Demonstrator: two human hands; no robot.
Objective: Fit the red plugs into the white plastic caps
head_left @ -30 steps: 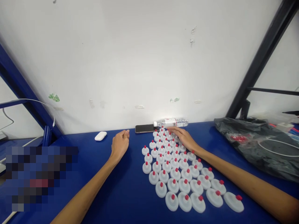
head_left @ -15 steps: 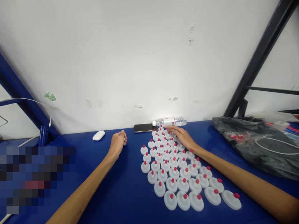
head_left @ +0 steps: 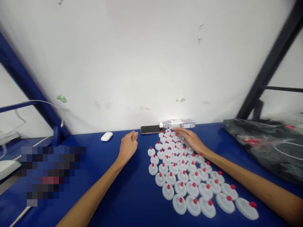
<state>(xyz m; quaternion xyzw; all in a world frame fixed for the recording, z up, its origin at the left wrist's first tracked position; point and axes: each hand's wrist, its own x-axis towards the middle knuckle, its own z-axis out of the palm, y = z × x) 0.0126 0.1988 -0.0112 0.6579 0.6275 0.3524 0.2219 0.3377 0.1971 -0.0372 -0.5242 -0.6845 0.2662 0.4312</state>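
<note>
Many round, whitish translucent pieces (head_left: pixel 179 205) with small red tips stand in loose rows on the blue table (head_left: pixel 132 195). My right hand (head_left: pixel 190 138) lies over the far right side of this group, palm down, its fingers reaching toward the red tip of a piece near the bottle; whether the fingertips grip it is hidden. My left hand (head_left: pixel 129 145) is held above the table to the left of the group, its fingers curled together. Anything inside that hand is too small or hidden to make out.
A black phone (head_left: pixel 151 129) and a clear bottle (head_left: pixel 180 123) lie along the wall. A white case (head_left: pixel 106 136) sits at the back left. On the right is a black plastic bag (head_left: pixel 241 138) with red pieces. Blue and dark frame bars slant up both sides.
The whole view has shifted, so the table's things appear further right. My left hand has turned, with its fingers still curled. My right hand stays over the far pieces.
</note>
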